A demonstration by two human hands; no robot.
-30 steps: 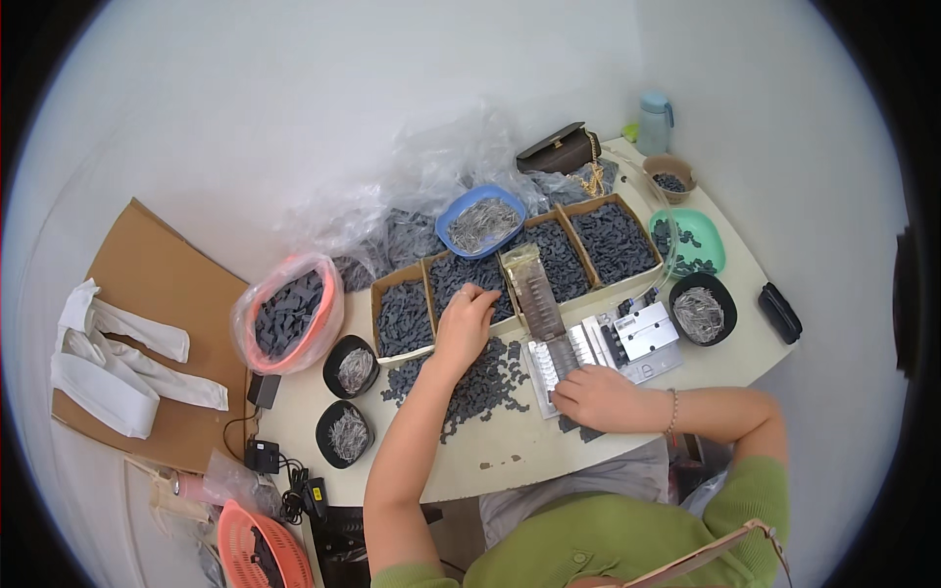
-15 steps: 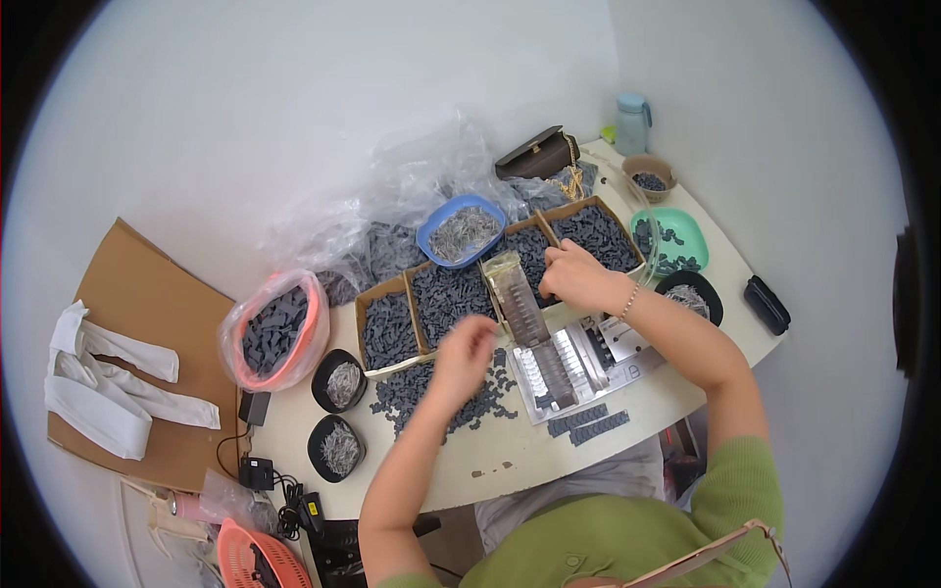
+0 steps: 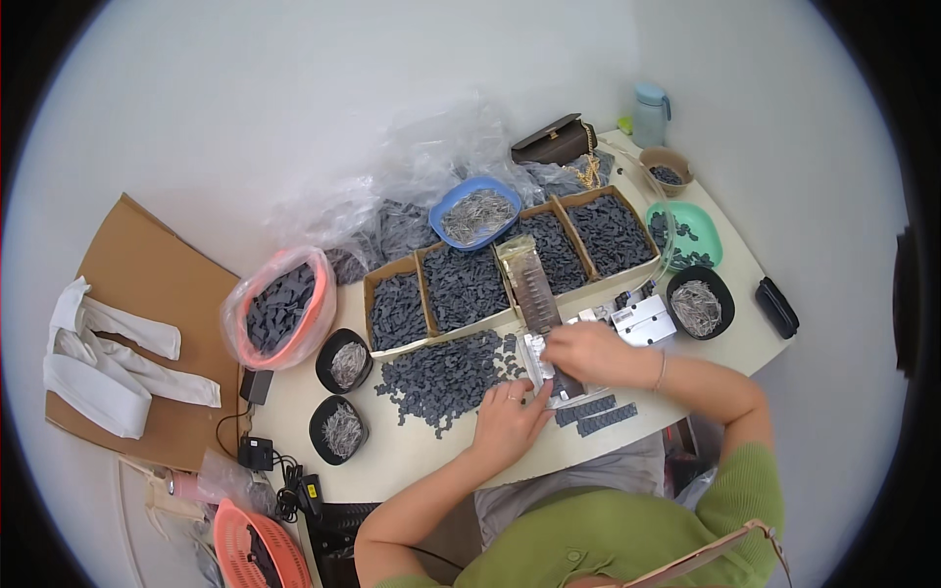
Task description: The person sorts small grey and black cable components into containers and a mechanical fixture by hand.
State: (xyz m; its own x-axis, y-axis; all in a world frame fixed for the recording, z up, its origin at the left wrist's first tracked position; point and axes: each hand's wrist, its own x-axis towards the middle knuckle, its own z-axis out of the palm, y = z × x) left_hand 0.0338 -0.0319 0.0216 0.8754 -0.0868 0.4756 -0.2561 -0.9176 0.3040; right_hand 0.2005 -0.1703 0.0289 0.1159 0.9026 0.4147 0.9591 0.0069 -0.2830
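Observation:
A metal jig [image 3: 534, 351] lies on the table in front of me, with a row of dark grey parts along it. My right hand [image 3: 593, 355] is over the jig, its fingers curled together and pointing down; what they pinch, if anything, is hidden. At the jig's near left edge rests my left hand [image 3: 510, 423], fingers stretched out and apart, the fingertips touching the edge. A clear ridged plastic tray [image 3: 529, 284] stretches from the jig toward the boxes. Two strips of joined grey parts [image 3: 606, 418] lie just on the near side of the jig.
Loose grey parts [image 3: 446, 377] are heaped left of the jig. Behind stand divided cardboard boxes [image 3: 397, 348] of such parts, with a blue bowl [image 3: 475, 214] of metal pins on top. Black bowls [image 3: 338, 431] of pins flank the work. A green tray [image 3: 708, 235] sits far right.
My right hand has come from the far right box down to the jig. My left hand has moved right and nearer, from above the loose parts to the jig's edge. The view has shifted slightly.

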